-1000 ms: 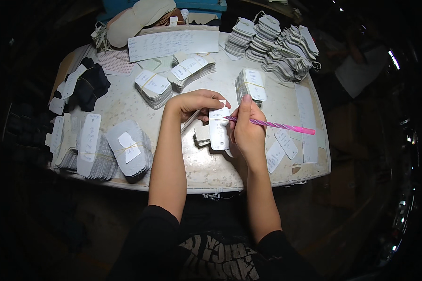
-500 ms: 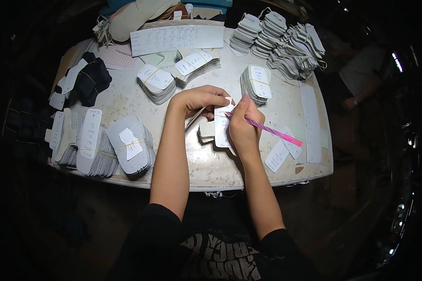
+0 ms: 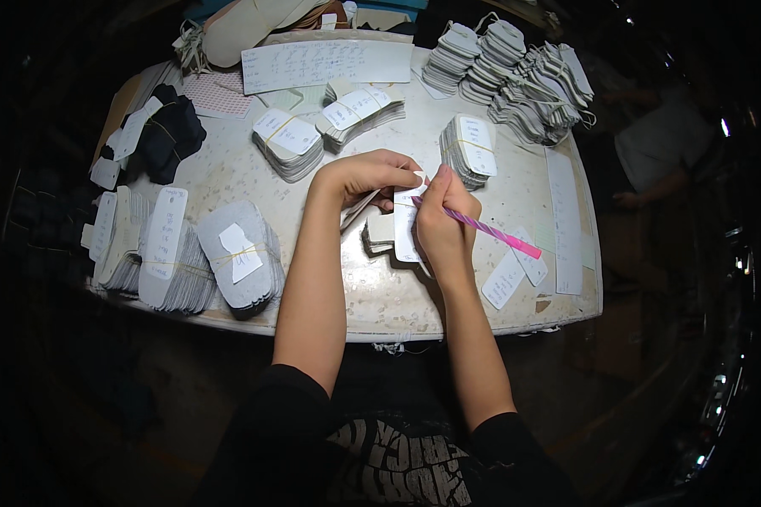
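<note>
My left hand (image 3: 370, 175) is closed on a bundle of cut pieces with a white label card (image 3: 406, 232) on top, near the middle of the table. Pinched in my right hand (image 3: 446, 221) is a pink and purple striped pen (image 3: 492, 231). Its tip meets the upper part of the card, below my left fingertips. Beige pieces (image 3: 380, 228) with dark edges show beside the card. My left fingers partly hide the bundle.
Banded stacks stand around: one at right (image 3: 468, 152), two behind my left hand (image 3: 287, 144), several at left (image 3: 238, 258). Strapped grey stacks (image 3: 524, 80) fill the back right. Loose white cards (image 3: 504, 279) lie right of my forearm. A written sheet (image 3: 325, 66) lies at the back.
The whole view has shifted slightly, with the table and stacks moving a little to the right. Both hands keep their grips, and the pen tip stays on the card.
</note>
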Demonstrator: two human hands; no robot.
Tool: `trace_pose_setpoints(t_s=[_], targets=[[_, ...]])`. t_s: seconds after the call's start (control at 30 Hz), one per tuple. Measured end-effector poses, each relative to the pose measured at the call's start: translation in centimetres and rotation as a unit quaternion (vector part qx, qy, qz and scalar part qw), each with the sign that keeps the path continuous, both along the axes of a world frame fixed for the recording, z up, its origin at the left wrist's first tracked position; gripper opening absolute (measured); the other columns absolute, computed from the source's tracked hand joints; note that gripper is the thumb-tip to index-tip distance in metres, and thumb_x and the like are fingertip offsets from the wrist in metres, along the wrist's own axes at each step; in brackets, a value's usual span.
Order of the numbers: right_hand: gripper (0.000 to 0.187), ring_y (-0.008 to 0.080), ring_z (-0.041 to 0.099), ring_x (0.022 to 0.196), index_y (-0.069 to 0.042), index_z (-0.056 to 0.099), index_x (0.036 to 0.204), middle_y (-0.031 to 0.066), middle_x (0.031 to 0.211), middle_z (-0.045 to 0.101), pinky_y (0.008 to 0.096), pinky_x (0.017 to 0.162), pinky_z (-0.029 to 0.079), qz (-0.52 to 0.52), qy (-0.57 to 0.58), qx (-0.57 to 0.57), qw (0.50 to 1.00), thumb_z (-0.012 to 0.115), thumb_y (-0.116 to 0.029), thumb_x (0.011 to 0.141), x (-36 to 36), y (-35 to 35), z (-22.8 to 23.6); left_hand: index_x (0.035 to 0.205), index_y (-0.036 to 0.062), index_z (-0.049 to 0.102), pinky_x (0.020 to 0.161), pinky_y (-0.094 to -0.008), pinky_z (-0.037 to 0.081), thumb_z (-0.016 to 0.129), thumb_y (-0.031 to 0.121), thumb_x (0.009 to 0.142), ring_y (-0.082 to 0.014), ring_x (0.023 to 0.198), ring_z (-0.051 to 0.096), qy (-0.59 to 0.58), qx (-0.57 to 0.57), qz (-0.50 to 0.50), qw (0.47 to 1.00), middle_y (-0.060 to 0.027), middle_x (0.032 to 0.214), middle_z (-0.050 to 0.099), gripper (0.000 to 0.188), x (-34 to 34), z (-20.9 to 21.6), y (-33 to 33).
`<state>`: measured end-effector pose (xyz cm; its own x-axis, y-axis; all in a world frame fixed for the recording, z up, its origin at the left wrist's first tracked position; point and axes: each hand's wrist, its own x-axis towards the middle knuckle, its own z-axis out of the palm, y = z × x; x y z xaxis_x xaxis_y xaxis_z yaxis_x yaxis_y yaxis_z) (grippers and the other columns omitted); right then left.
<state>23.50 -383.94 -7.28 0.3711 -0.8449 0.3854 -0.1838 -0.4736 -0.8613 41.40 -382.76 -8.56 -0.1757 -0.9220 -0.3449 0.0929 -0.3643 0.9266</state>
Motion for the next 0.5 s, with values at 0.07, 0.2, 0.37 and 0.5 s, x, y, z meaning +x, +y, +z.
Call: trace_pose_setpoints(t_s=[0.07,0.2,0.37,0.5], targets=[[0.037,0.0175,0.054,0.055,0.003,0.062,0.084,0.0150,0.062,0.059,0.0365,0.057,0.044,0.000,0.008,-0.003,1.000,0.049,-0.019,0.111,-0.02,0.03,0.10,0.121,0.0044,0.066,0.056,-0.0220,0.054,0.072,0.031,0.096,-0.0057,0.067,0.055,-0.005,0.003,-0.002,1.000,0.0021,0.082,0.058,0.037,0.00,-0.02,-0.05],[0.037,0.0164,0.052,0.055,0.003,0.061,0.083,0.0140,0.061,0.058,0.0362,0.056,0.043,0.000,0.003,0.008,1.000,0.049,-0.018,0.111,0.04,0.07,0.01,0.120,0.0045,0.067,0.056,-0.0219,0.053,0.072,0.030,0.096,-0.0059,0.068,0.055,-0.010,0.004,-0.001,1.000,0.0024,0.082,0.058,0.035,0.01,-0.01,-0.02],[0.041,0.0072,0.046,0.057,0.005,0.061,0.084,0.0045,0.061,0.058,0.0316,0.053,0.038,-0.003,-0.003,-0.004,1.000,0.047,-0.020,0.114,0.06,-0.04,-0.24,0.119,0.0053,0.067,0.057,-0.0215,0.053,0.073,0.031,0.096,-0.0053,0.068,0.055,-0.015,0.004,0.003,1.000,0.0030,0.082,0.059,0.035,-0.10,0.09,0.04],[0.042,0.0069,0.045,0.057,0.004,0.060,0.083,0.0029,0.061,0.057,0.0317,0.052,0.037,-0.018,-0.012,0.000,1.000,0.046,-0.021,0.114,-0.05,-0.08,-0.32,0.129,0.0038,0.065,0.057,-0.0216,0.053,0.069,0.030,0.098,-0.0055,0.068,0.057,-0.026,0.007,0.001,1.000,0.0020,0.084,0.061,0.041,-0.11,0.04,-0.01]])
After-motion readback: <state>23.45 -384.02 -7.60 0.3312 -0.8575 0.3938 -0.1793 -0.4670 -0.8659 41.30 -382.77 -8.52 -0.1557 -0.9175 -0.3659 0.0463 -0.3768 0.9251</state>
